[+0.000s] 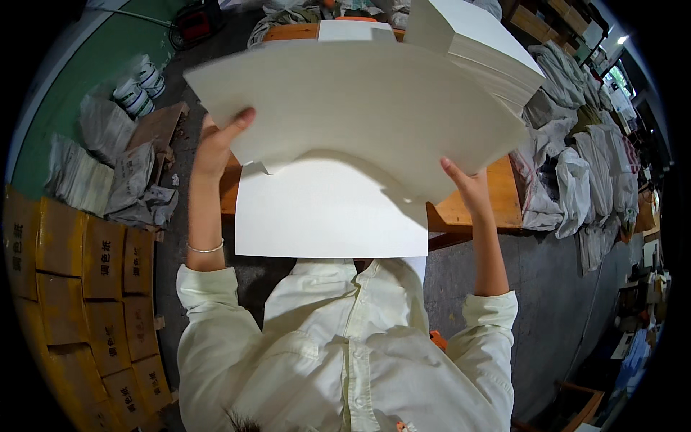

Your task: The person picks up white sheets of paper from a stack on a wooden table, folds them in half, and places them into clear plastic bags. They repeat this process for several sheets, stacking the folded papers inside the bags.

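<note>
A large sheet of off-white paper [345, 101] is lifted in front of me, its near edge bowed upward. My left hand [218, 144] grips its left side, the thumb lying on top and the fingers hidden beneath. On the opposite side, my right hand [469, 187] is closed on the right near corner, thumb uppermost. Whether it is one sheet or a few together, I cannot tell. Below it lies white paper [331, 216] on a wooden table [497, 198], jutting past the table's edge toward my body.
A tall stack of paper [497, 61] stands at the back right, close to the lifted sheet. Another white pile [355, 30] sits behind. Grey plastic sacks [576, 173] crowd the right. Yellow-brown cartons [104, 259], wrapped bundles [79, 176] and white tubs [137, 93] line the left.
</note>
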`<state>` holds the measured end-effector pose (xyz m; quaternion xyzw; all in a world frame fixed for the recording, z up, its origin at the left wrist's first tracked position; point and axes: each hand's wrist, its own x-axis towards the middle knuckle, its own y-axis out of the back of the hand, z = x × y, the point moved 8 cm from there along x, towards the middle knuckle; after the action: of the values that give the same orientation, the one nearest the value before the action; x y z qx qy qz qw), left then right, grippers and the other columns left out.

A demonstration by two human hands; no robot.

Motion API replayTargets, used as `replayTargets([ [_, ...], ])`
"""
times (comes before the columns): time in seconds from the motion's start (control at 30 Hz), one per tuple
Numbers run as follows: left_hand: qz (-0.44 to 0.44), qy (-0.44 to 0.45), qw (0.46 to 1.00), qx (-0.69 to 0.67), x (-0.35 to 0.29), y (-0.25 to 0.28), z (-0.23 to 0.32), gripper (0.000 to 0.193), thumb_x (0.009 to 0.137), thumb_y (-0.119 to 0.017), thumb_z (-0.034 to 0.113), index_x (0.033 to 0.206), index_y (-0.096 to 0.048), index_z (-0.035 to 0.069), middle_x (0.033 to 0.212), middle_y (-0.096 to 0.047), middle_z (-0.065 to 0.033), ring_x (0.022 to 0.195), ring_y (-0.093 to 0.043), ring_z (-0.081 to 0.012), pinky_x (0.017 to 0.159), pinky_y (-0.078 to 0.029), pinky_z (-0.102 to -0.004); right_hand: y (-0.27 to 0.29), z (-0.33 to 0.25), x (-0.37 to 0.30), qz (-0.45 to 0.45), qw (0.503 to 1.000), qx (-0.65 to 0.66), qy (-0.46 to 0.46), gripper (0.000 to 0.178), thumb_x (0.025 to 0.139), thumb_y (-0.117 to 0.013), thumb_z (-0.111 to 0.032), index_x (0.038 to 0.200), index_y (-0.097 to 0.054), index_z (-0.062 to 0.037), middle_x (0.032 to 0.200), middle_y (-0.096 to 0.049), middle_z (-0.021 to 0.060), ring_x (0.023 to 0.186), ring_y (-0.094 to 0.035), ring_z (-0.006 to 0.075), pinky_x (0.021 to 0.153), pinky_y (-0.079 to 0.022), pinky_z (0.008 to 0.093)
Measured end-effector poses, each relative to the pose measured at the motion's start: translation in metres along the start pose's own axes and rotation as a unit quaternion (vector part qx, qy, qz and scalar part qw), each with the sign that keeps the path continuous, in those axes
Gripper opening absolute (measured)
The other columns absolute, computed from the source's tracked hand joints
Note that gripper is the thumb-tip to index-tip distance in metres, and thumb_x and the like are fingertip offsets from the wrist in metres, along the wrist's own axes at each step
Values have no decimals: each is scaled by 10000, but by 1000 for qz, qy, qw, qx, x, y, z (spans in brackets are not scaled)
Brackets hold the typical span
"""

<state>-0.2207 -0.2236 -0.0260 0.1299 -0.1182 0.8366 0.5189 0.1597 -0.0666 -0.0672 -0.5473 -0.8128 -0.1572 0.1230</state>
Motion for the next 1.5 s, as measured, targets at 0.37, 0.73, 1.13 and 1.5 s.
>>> replayTargets([
  [0.37, -2, 53, 995, -84, 11, -7, -72, 612, 781, -705, 319, 1235, -466, -16, 1210, -506, -117, 1164, -430, -193, 1013, -262, -281, 9, -8, 23, -16, 997, 80, 0, 394, 771, -738, -244, 1024, -589, 18, 953, -607, 73, 877, -570, 144, 754, -457, 270],
  [0.73, -46, 68, 981, -177, 36, 4, -100, 607, 792, -675, 341, 1265, -440, 42, 1196, -509, -68, 1170, -436, -202, 1002, -315, -343, 12, 15, 25, -52, 991, 104, -63, 348, 767, -733, -215, 1000, -601, 8, 939, -611, 61, 880, -573, 139, 769, -459, 273],
  [1.13, -5, 51, 986, -160, 23, -8, -101, 455, 806, -653, 183, 1207, -493, 38, 1132, -542, -65, 1097, -485, -179, 950, -359, -291, 0, -3, 21, -45, 998, 34, -1, 226, 818, -692, -162, 989, -610, -40, 896, -614, 12, 812, -550, 97, 728, -448, 253],
  [1.5, 39, 6, 991, -129, 4, 8, -63, 426, 801, -658, 184, 1178, -516, 43, 1122, -536, -56, 1065, -490, -155, 915, -352, -276, 3, -16, 15, 17, 997, 59, 42, 375, 769, -746, -292, 993, -603, -28, 918, -601, 36, 852, -556, 134, 722, -454, 265],
])
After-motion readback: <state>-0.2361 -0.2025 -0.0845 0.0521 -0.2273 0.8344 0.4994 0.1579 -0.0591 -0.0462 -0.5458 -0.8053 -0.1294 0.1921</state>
